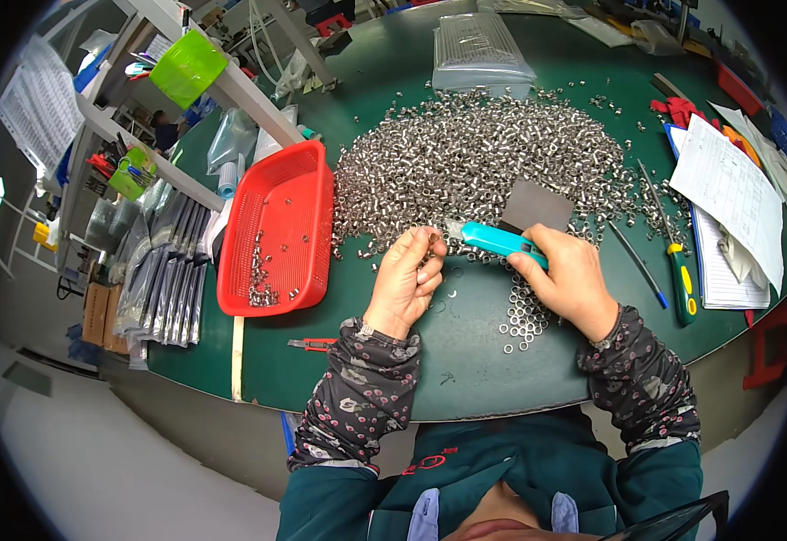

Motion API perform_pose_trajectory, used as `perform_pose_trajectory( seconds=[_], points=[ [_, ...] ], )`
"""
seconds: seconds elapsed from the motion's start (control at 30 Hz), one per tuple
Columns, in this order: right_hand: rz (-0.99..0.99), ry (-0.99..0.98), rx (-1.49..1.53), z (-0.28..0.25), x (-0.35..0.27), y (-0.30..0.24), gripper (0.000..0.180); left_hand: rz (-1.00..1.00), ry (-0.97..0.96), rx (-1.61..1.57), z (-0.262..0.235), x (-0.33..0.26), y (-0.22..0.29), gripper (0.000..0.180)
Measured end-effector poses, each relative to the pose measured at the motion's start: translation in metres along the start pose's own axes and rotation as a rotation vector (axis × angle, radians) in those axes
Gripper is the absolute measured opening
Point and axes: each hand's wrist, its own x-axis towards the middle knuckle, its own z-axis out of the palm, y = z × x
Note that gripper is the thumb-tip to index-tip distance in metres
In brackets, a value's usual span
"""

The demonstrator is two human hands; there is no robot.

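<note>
My left hand [402, 281] is closed, pinching a small metal ring [429, 248] between thumb and fingers. My right hand [575, 281] grips a teal utility knife [497, 239], its blade pointing left and close to the ring; whether blade and ring touch I cannot tell. Just beyond both hands spreads a big heap of small shiny metal rings [474, 162]. A dark grey square plate [538, 206] rests on the heap's near edge, behind the knife. Between my forearms, some loose rings [521, 320] lie flat on the green table [483, 370], left of my right wrist.
A red plastic basket [321, 230] with some rings stands at left. Near my left sleeve lies a red cutter [310, 344]. A yellow-green handled screwdriver [682, 284], a thin rod [639, 263] and papers [731, 198] are at right. Bagged parts [482, 50] lie at the back.
</note>
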Motion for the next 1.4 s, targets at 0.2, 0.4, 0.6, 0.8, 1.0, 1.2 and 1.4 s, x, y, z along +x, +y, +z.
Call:
perform_pose_trajectory(
  seconds=[0.2, 0.4, 0.6, 0.8, 1.0, 1.2, 1.4],
  points=[
    [-0.004, -0.001, 0.002, -0.0003, -0.0004, 0.0002, 0.025, 0.028, -0.046, -0.005, 0.0003, 0.0009, 0.0004, 0.020],
    [-0.012, -0.020, 0.004, 0.0008, -0.0006, 0.0002, 0.026, 0.046, -0.041, -0.023, 0.0025, 0.0011, -0.0003, 0.019],
    [0.005, -0.054, 0.015, 0.0028, -0.0016, 0.0013, 0.028, 0.054, -0.074, -0.052, -0.0043, 0.0018, -0.0017, 0.016],
    [0.032, -0.111, -0.001, 0.0014, -0.0032, -0.0006, 0.029, 0.037, -0.053, -0.057, -0.0006, 0.0009, -0.0006, 0.015],
    [0.016, -0.140, 0.003, 0.0004, -0.0029, -0.0035, 0.031, 0.043, -0.074, -0.029, -0.0042, 0.0013, -0.0015, 0.015],
    [0.015, -0.162, 0.003, 0.0007, -0.0034, -0.0022, 0.032, 0.060, -0.077, -0.023, -0.0019, 0.0016, -0.0028, 0.013],
    [0.028, -0.227, 0.008, -0.0004, -0.0022, -0.0038, 0.033, 0.079, -0.022, -0.001, -0.0009, -0.0006, -0.0033, 0.012]
  ],
)
